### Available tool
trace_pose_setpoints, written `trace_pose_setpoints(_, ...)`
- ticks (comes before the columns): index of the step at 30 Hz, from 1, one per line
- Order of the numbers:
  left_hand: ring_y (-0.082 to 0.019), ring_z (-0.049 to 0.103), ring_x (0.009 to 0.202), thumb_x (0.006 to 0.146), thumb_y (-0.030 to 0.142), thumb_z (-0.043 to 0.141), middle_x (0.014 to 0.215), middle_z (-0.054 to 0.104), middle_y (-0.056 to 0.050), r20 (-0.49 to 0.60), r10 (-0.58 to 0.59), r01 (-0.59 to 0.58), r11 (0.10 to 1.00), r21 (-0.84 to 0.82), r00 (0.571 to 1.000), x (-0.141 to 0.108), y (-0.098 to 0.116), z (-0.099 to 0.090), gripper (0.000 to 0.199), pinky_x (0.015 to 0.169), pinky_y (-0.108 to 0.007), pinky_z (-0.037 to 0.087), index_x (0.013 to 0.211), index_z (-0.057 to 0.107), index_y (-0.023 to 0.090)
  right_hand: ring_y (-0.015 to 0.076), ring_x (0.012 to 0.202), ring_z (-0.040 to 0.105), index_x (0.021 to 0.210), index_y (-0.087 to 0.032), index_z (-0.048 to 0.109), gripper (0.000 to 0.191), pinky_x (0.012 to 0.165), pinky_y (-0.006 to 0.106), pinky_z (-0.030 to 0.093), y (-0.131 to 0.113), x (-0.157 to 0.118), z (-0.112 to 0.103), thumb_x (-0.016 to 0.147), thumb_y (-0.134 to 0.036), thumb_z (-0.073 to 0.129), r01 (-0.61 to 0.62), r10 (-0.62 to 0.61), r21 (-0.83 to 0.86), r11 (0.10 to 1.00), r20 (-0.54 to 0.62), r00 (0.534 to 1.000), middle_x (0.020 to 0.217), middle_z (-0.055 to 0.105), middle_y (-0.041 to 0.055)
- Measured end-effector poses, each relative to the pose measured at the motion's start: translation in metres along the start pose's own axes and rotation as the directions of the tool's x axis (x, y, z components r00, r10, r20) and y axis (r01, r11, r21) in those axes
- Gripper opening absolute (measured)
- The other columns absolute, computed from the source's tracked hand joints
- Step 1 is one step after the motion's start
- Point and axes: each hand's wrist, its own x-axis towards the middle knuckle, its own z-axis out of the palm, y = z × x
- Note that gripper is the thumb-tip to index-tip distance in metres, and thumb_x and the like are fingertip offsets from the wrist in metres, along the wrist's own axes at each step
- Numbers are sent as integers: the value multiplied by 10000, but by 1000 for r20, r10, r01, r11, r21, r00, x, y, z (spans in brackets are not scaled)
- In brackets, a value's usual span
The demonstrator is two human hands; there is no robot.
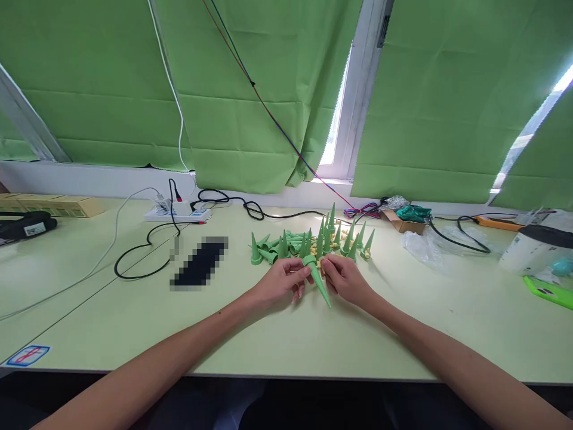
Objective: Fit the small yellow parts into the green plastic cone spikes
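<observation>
Green curtains [250,137], hung across the far side, parted right of centre by a pale window frame [360,113]. Tabletop [367,346], pale yellow-green, spanning left to right, with a seam at the left. Two bare forearms, entering from the near edge and ending in the hands at the middle. Green cones [256,255], a cluster just beyond the hands: many upright on their wide ends, points up, others lying in a heap towards the left. Yellow-tan boxes [80,206], in a row at the far left; black pouch [27,227] near them. White cup [519,251] with a dark lid, right side. Power strip [156,215], white, far left of centre, cables plugged in. Dark pixelated patch [199,263], left of the cones; contents unreadable. Left hand [286,278]: grip closed on one green cone [319,283], held by its wide end at the middle, point slanting nearward and right. Right hand [342,276]: fingers gathered close beside that wide end; whether the grip pinches anything cannot be told. Small carton [403,224], far right of centre, holding a green wrapped package [416,213]. Bright green phone [548,291], at the right, near the cup. Small yellow pieces [367,253], among the right-hand cones.
</observation>
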Motion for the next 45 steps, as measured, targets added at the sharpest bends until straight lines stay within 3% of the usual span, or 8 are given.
trace_pose_setpoints(3,-89,479,393,843,535,670,527,547,33,-53,38,-34,996,88,998,-2,1,2,403,400,-214,381,812,558,148,86,379,370,648,-224,360,461,397,235,278,3,0,2,998,-519,414,-37,36,94,995,8,999,483,373,-68)
trace_pose_setpoints(7,-98,468,417,847,468,684,506,526,57,-147,95,-63,976,210,984,-5,1,4,414,436,-215,378,1089,600,142,76,368,358,648,-224,352,487,366,228,274,0,1,5,972,-576,441,-97,92,245,965,31,995,509,337,-76)
trace_pose_setpoints(12,-96,463,441,846,419,685,516,541,41,-208,191,-102,922,374,959,-6,2,6,388,462,-215,375,1095,642,125,72,353,322,636,-230,336,529,337,223,273,-6,1,8,925,-652,471,-154,145,329,932,53,988,490,300,-88)
trace_pose_setpoints(19,-94,448,392,872,471,644,516,513,54,-159,104,-73,979,193,982,-3,2,12,382,393,-208,375,1084,599,157,69,331,312,663,-231,339,512,324,221,248,-2,2,11,948,-646,434,-173,170,320,932,39,985,484,297,-94)
trace_pose_setpoints(23,-81,483,411,852,497,666,675,558,25,-173,96,-79,992,101,980,-2,3,12,377,358,-204,355,1026,600,169,73,336,326,687,-237,322,483,335,223,270,-5,1,11,971,-617,416,-175,165,311,934,58,985,502,298,-98)
trace_pose_setpoints(29,-46,466,371,888,461,635,859,619,-5,-198,105,-84,990,110,975,-2,3,10,434,346,-206,330,1222,538,202,78,357,364,724,-241,321,430,350,224,278,-4,-1,10,989,-558,437,-127,105,299,946,89,991,544,346,-93)
trace_pose_setpoints(39,-26,388,311,901,470,622,713,565,57,-148,137,-126,989,81,980,-3,-1,9,367,315,-177,233,1117,482,209,80,363,374,721,-236,335,413,365,230,273,3,-2,11,998,-523,443,-96,71,278,956,100,992,532,337,-94)
trace_pose_setpoints(45,-11,304,296,869,503,659,620,524,91,-134,117,-121,992,-21,984,0,-4,8,401,297,-158,166,1070,479,206,91,412,349,711,-237,324,410,406,242,282,3,-2,10,993,-507,448,-84,64,236,968,88,994,558,314,-81)
